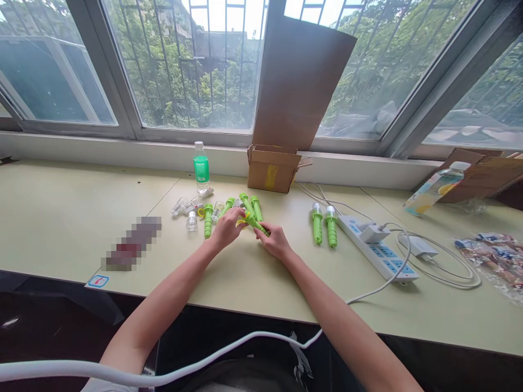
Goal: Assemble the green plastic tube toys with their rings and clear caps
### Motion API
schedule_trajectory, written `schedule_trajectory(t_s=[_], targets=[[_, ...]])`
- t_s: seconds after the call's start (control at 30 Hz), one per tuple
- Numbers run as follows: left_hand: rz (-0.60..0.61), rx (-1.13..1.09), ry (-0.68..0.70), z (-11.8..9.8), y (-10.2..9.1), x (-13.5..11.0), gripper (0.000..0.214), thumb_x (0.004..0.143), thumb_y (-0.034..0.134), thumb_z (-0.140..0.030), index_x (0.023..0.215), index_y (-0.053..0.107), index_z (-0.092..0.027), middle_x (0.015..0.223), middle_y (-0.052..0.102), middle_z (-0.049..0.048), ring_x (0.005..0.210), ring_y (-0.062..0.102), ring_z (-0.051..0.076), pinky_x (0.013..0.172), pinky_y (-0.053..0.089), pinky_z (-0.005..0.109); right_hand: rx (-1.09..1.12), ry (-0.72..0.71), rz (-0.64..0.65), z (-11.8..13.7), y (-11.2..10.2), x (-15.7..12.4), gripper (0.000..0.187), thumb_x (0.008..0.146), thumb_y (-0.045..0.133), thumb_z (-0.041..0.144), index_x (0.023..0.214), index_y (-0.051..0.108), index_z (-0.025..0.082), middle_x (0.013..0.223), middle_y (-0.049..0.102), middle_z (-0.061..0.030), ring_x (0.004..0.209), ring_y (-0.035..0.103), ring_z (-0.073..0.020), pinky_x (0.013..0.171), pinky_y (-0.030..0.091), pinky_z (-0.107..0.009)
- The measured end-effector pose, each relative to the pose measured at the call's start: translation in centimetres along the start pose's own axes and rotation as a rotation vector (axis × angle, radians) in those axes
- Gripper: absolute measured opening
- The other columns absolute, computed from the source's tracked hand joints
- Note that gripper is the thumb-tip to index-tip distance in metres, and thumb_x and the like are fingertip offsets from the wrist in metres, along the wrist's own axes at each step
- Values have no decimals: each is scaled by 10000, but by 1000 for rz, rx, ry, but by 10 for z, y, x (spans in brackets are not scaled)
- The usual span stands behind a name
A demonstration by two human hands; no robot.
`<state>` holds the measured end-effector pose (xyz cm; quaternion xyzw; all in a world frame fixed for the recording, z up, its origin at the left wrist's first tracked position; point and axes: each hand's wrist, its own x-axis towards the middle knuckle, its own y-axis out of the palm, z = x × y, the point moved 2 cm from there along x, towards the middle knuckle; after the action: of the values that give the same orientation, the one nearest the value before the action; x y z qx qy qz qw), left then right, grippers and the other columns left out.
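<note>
I see smooth green plastic with a soft sheen on the tube (254,220) at the dial's centre. Toward nine o'clock, the clear caps (192,221) look like shiny transparent plastic. Toward three, two green tubes (317,226) share that plastic. At one o'clock I make out a matt cardboard box (257,175) with glossy tape (271,177); at eleven, a clear plastic bottle (201,166). The desk (261,283) reads smooth with a faint sheen. Toward four, I see smooth white plastic on the power strip (368,246).
</note>
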<state>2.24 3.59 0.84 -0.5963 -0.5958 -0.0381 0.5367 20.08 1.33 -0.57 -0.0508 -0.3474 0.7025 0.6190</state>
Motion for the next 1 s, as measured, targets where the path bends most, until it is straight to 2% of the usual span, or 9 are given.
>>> schedule_trajectory(t_s=[0.17, 0.37, 0.47, 0.63, 0.8, 1.0], targets=[[3, -15, 9, 0, 0, 0, 206, 746, 665, -168, 894, 524, -193, 1026, 635, 72, 1025, 600, 236, 816, 522, 402, 33, 40, -6, -4, 0, 0, 351, 723, 619, 423, 979, 630, 182, 706, 652, -16, 548, 514, -130, 536, 400, -247], [10, -31, 7, -1, -1, 1, 203, 751, 653, -154, 897, 518, -195, 1066, 623, 74, 1028, 596, 233, 826, 517, 405, 35, 17, -33, -4, 1, 0, 329, 763, 570, 417, 981, 648, 183, 726, 652, -23, 587, 532, -146, 556, 407, -254], [9, -31, 2, -1, -2, 1, 182, 759, 653, -163, 876, 517, -195, 1059, 627, 71, 1030, 594, 234, 837, 511, 406, -46, -11, -53, -4, 0, 0, 298, 781, 552, 419, 943, 675, 202, 693, 628, -9, 584, 519, -148, 563, 392, -252], [29, -12, 3, 1, 0, 0, 253, 739, 680, -177, 930, 516, -193, 1039, 625, 68, 1037, 590, 239, 835, 512, 401, -174, 13, -15, -7, 1, 0, 314, 828, 491, 438, 968, 673, 225, 631, 611, -10, 536, 501, -150, 549, 370, -251], [29, -8, -9, 2, 1, 0, 210, 760, 650, -149, 917, 516, -192, 1028, 629, 67, 1043, 587, 234, 816, 519, 388, -88, 17, 19, -6, 1, 0, 346, 829, 482, 456, 969, 654, 191, 627, 602, -14, 530, 490, -142, 539, 376, -250], [33, -19, 5, 2, 1, -1, 213, 760, 663, -194, 911, 513, -193, 1012, 629, 61, 1030, 592, 237, 819, 517, 394, 32, 53, 4, -7, -1, 1, 360, 732, 618, 453, 969, 610, 182, 653, 630, -2, 508, 481, -120, 499, 366, -240]])
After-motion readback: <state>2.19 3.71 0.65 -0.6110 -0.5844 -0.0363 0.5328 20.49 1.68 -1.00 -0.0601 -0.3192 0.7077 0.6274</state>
